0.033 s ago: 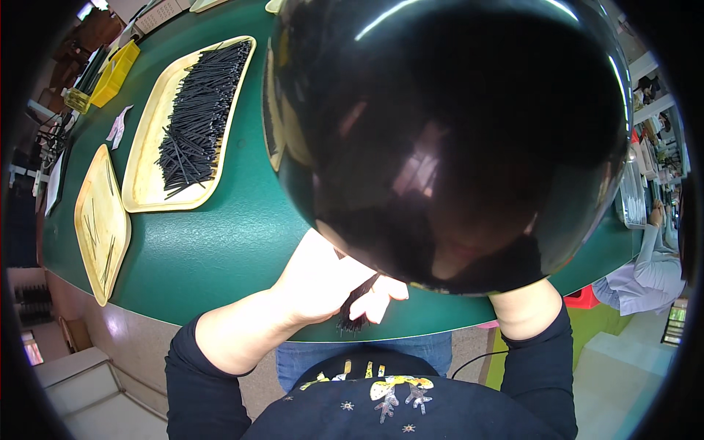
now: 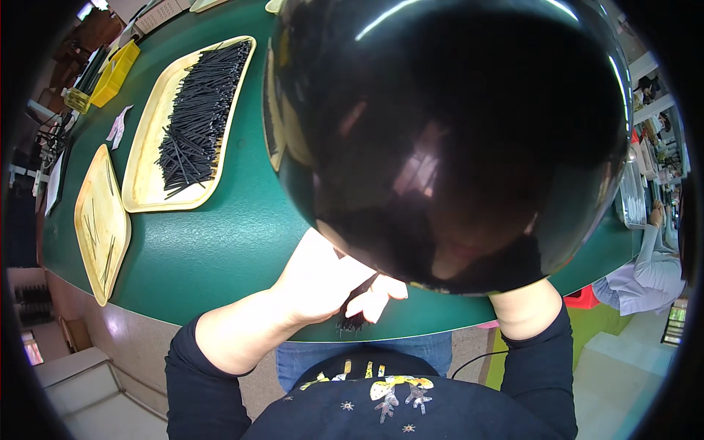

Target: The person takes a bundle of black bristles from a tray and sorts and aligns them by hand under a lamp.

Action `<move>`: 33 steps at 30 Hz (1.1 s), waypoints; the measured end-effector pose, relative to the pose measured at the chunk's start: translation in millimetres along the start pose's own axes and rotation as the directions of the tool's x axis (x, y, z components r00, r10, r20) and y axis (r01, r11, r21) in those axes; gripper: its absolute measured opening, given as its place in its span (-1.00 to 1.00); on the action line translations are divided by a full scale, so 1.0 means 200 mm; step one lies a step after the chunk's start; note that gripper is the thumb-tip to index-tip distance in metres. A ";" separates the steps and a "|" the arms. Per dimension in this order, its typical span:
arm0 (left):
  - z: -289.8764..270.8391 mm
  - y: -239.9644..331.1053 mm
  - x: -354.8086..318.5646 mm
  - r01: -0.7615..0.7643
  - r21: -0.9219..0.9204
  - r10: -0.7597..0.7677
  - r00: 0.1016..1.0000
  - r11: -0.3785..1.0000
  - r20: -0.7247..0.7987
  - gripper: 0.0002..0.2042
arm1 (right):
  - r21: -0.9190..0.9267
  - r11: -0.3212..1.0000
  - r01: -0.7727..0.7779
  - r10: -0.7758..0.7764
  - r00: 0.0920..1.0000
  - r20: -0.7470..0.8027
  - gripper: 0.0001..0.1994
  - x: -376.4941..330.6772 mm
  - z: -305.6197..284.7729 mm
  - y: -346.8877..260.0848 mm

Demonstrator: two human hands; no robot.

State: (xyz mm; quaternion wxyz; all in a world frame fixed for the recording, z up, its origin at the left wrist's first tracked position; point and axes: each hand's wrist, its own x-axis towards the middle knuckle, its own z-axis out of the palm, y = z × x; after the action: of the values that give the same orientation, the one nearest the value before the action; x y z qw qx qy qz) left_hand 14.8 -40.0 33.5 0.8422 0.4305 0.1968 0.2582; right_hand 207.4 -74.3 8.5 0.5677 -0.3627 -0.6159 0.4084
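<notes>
My left hand (image 2: 323,282) is closed around a bundle of thin black strands or wires (image 2: 352,320) at the near edge of the green table. The bundle's lower ends stick out below my fingers. A large, glossy black dome-shaped thing (image 2: 455,147), perhaps a lamp shade, fills the upper middle and right of the view. It covers part of my left fingers and nearly all of my right hand. Only the wrist of my right hand (image 2: 526,308) shows below the dome's rim, so its fingers and anything in them are hidden.
A cream tray (image 2: 139,176) of many short black sleeved pieces (image 2: 202,110) lies to the left on the green table (image 2: 191,257). Beside it, a smaller cream tray (image 2: 95,198) holds several thin dark strands. A yellow bin (image 2: 115,73) stands farther back. At right sits another person (image 2: 649,264).
The fingertips of my left hand have shifted very slightly against the bundle. Everything else looks the same.
</notes>
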 end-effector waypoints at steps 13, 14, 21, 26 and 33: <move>0.03 0.05 0.03 0.165 -0.010 -0.165 0.986 0.986 0.022 -0.80 | -0.086 0.994 0.067 -0.068 0.998 -0.006 -0.48 -0.03 -0.02 0.02; 0.04 0.05 0.04 0.166 -0.016 -0.165 0.985 0.986 0.049 -0.80 | -0.140 0.986 0.087 -0.090 0.996 -0.014 -0.49 -0.03 -0.04 -0.03; -0.02 -0.01 0.00 0.054 0.141 -0.045 0.997 0.989 -0.067 -0.79 | 0.073 0.995 -0.067 0.069 0.997 -0.026 -0.55 -0.01 0.05 0.02; -0.01 0.00 0.00 0.111 0.089 -0.102 0.990 0.990 -0.100 -0.75 | 0.099 0.992 -0.076 0.077 0.997 -0.011 -0.51 0.01 0.01 -0.01; 0.00 0.04 0.01 0.217 0.147 -0.202 0.973 0.965 -0.111 -0.76 | 0.099 0.994 -0.053 0.055 0.998 -0.018 -0.41 -0.02 -0.01 0.03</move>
State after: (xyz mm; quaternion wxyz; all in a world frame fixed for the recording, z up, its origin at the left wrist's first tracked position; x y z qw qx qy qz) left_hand 15.3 -35.2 40.1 0.8177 0.4599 0.3008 0.1715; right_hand 209.2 -74.6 1.8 0.5800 -0.3551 -0.5791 0.4497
